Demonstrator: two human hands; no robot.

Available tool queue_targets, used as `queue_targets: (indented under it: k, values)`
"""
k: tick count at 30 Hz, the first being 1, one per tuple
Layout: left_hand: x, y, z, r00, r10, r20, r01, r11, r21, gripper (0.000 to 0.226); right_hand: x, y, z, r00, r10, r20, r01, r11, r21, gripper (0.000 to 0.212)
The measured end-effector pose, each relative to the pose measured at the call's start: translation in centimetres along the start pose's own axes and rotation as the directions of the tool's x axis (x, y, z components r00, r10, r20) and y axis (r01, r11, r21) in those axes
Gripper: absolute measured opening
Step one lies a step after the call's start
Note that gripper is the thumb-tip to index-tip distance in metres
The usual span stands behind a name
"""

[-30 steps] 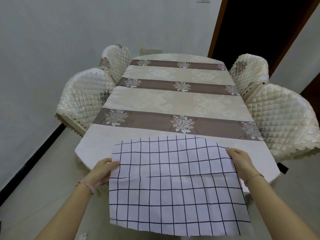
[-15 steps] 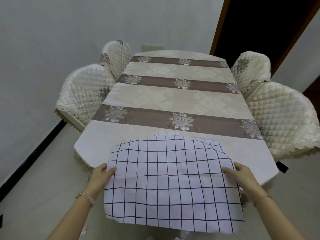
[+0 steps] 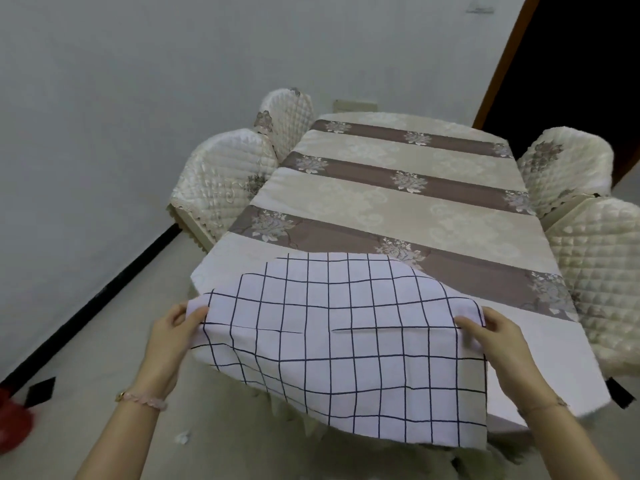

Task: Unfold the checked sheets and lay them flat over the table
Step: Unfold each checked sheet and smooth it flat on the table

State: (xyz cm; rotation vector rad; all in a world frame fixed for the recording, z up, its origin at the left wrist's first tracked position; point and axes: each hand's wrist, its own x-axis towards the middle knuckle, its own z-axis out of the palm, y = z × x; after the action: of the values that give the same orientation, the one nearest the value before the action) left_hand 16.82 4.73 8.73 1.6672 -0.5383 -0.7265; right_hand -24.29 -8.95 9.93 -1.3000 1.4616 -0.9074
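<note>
A white checked sheet (image 3: 332, 327) with dark grid lines is held above the near end of the table (image 3: 388, 209), which wears a cream cloth with brown floral bands. The sheet's far part bulges over the table's near edge and its lower part hangs down in front of it. My left hand (image 3: 173, 341) pinches the sheet's left edge. At the right edge my right hand (image 3: 495, 341) grips the cloth, thumb on top.
Two quilted cream chairs (image 3: 221, 188) stand along the table's left side and two more chairs (image 3: 595, 258) along its right. A grey wall runs on the left with a black skirting (image 3: 104, 299). A dark doorway (image 3: 571, 57) opens at the far right.
Both hands have pushed the sheet forward, so its far edge billows further over the table. The view has tilted and swung to the right.
</note>
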Motion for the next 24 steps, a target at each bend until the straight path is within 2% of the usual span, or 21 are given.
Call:
queue_targets:
  k: [5, 8, 12, 14, 17, 24]
  values:
    - [-2.8, -2.5, -7.2, 0.969, -0.043, -0.242, 0.032, 0.998, -0.047, 0.009, 0.8, -1.1, 7.4, 0.979, -0.035, 0.199, 0.040, 0.999, -0.021, 0.014]
    - [-5.1, -4.5, -12.1, 0.926, -0.103, -0.364, 0.081, 0.994, -0.075, 0.007, 0.4, -1.8, 12.7, 0.943, -0.037, 0.330, 0.050, 0.998, -0.031, 0.032]
    - [-7.2, -7.0, -18.2, 0.867, -0.174, -0.466, 0.132, 0.984, -0.122, 0.009, -0.6, -3.4, 20.5, 0.883, -0.052, 0.466, 0.077, 0.996, -0.034, 0.016]
    - [-7.0, -8.0, -21.1, 0.844, -0.202, -0.496, 0.150, 0.978, -0.144, 0.013, -1.1, -4.1, 24.5, 0.850, -0.064, 0.522, 0.104, 0.993, -0.048, 0.015]
    - [-5.2, -9.1, -25.4, 0.823, -0.223, -0.522, 0.164, 0.974, -0.157, 0.019, -1.6, -5.3, 30.9, 0.829, -0.064, 0.555, 0.119, 0.991, -0.065, 0.013]
    - [3.3, -7.6, -34.7, 0.830, -0.189, -0.524, 0.140, 0.981, -0.133, 0.009, -3.1, -10.4, 43.9, 0.843, -0.094, 0.530, 0.135, 0.990, -0.038, 0.007]
